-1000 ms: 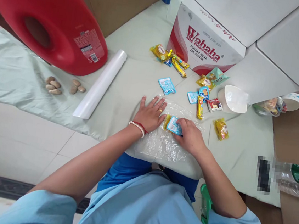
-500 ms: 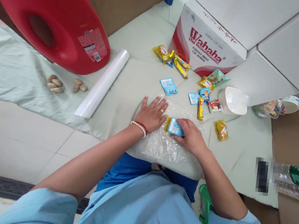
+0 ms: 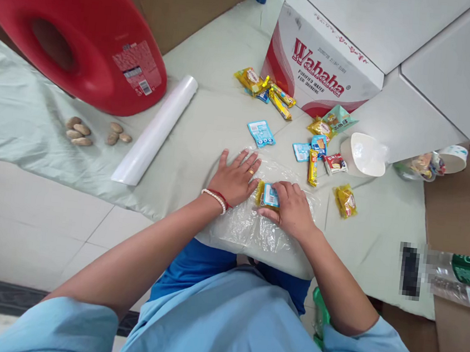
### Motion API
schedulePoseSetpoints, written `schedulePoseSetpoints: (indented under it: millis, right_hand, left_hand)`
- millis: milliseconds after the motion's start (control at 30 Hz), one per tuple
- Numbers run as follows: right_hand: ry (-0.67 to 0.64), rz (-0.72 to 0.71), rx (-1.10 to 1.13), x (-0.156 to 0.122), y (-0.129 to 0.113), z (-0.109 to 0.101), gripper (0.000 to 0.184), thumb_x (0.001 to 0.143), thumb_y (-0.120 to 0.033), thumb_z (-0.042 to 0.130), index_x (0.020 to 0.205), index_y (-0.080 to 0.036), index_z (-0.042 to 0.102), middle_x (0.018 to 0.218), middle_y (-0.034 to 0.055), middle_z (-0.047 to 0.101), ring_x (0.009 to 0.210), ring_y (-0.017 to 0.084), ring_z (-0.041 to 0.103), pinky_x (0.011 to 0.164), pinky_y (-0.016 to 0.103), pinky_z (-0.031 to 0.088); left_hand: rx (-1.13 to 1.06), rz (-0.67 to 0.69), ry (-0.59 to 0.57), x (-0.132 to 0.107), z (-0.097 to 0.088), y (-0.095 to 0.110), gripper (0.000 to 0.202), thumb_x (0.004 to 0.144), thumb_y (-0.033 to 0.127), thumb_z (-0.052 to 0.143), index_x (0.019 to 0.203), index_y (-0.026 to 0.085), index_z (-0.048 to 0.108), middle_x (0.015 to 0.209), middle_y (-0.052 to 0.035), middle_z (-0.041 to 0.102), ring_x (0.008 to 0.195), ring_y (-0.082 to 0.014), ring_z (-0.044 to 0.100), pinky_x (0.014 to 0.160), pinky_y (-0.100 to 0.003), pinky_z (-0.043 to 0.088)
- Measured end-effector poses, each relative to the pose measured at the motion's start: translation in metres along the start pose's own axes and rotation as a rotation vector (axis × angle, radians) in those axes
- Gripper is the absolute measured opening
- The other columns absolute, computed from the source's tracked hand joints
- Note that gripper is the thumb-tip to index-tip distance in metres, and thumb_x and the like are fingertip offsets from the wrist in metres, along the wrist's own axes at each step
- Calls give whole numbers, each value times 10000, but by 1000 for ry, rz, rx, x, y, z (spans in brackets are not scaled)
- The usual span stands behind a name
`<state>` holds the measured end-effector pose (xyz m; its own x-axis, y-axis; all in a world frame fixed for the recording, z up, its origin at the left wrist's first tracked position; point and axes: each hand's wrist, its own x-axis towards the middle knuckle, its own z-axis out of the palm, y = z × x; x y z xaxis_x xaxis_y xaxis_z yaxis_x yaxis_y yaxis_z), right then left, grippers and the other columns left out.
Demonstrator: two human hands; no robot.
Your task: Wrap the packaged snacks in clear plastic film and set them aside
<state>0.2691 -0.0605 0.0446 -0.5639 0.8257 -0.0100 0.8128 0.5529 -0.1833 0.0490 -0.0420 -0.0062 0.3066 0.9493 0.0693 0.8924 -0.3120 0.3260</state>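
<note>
A clear plastic bag or film (image 3: pixel 238 229), crinkled and shiny, lies flat at the table's near edge. My left hand (image 3: pixel 234 182) rests palm down on its left part, fingers spread, holding nothing. On the right, my right hand (image 3: pixel 294 210) grips a small stack of snack packets over the plastic, thumb at the near side and fingers at the far side. The upper one is a light blue and white packet (image 3: pixel 271 194); under it shows a yellow-wrapped packet (image 3: pixel 260 194), close to my left thumb. My right fingers cover part of both.
Snack packets (image 3: pixel 260 133) lie scattered beyond my hands, near a Wahaha carton (image 3: pixel 317 67). A white bowl (image 3: pixel 362 167) stands right of them. Leftward are a white roll (image 3: pixel 155 131), brown nut-like pieces (image 3: pixel 82 129) and a large red jug (image 3: pixel 147 49). Bottles (image 3: pixel 468 270) lie at right.
My right hand has moved slightly left with the packets, and more of the yellow wrapper shows around the blue packet. My left hand stays flat on the plastic. The view has shifted slightly.
</note>
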Motion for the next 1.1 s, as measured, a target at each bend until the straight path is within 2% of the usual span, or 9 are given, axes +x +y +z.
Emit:
schedulePoseSetpoints:
  millis: [100, 167, 267, 567, 733, 833, 1000, 1100]
  right_hand:
    - [-4, 35, 55, -3, -4, -8, 461, 1094, -494, 436, 1363, -160, 606, 1343, 183, 655, 1130, 352, 581, 979, 527, 505]
    - [0, 31, 86, -6, -4, -12, 411, 1079, -446, 490, 1361, -174, 613, 1325, 179, 659, 1145, 348, 581, 996, 520, 506]
    - [1, 0, 84, -10, -3, -12, 423, 1043, -451, 577, 1371, -187, 621, 1336, 177, 653, 1159, 356, 572, 1014, 530, 503]
    - [18, -14, 90, -7, -3, -3, 451, 1065, -476, 529, 1407, -195, 613, 1412, 157, 645, 1133, 344, 563, 1010, 532, 493]
    - [24, 37, 63, -6, -7, 0, 475, 1066, -478, 523, 1407, -158, 610, 1491, 166, 605, 1134, 355, 567, 1003, 549, 500]
    - [43, 39, 69, -9, -5, 1, 469, 1066, -494, 520, 1399, -179, 622, 1536, 176, 562, 1200, 359, 576, 1014, 547, 503]
    - [100, 40, 98, -12, -3, 3, 465, 1068, -515, 510, 1388, -200, 631, 1561, 197, 526, 1325, 376, 554, 1038, 561, 503]
    - [184, 44, 144, -15, -4, -3, 457, 1058, -512, 532, 1383, -204, 627, 1572, 203, 511, 1373, 370, 534, 1051, 547, 500]
  left_hand:
    - [4, -2, 5, 0, 0, 0, 620, 1090, 456, 247, 1645, 207, 369, 1746, -89, 312, 1643, -304, 214, 1305, -714, 19]
    - [7, 1, 7, 0, -1, 0, 623, 1091, 454, 242, 1641, 194, 374, 1745, -92, 313, 1641, -307, 218, 1302, -722, 30]
    - [8, 2, 10, 0, -1, 1, 625, 1091, 456, 236, 1643, 197, 370, 1748, -89, 308, 1642, -306, 216, 1303, -719, 30]
    - [-1, -4, 6, 0, -2, 1, 613, 1087, 449, 246, 1647, 234, 372, 1745, -89, 318, 1641, -311, 223, 1306, -712, 30]
    - [-23, -5, -19, 0, -9, 2, 617, 1095, 444, 212, 1643, 216, 378, 1732, -99, 346, 1632, -312, 253, 1299, -732, 64]
    - [-53, -27, -43, 1, -16, -1, 614, 1098, 435, 201, 1647, 217, 370, 1744, -103, 315, 1624, -301, 279, 1305, -715, 106]
    - [-81, -89, -52, 5, -30, -13, 607, 1050, 397, 414, 1621, 192, 414, 1777, -119, 220, 1635, -333, 242, 1312, -653, 226]
    - [-60, -76, 57, -2, -42, -16, 551, 1007, 326, 485, 1533, 165, 524, 1755, -138, 285, 1638, -355, 221, 1325, -634, 236]
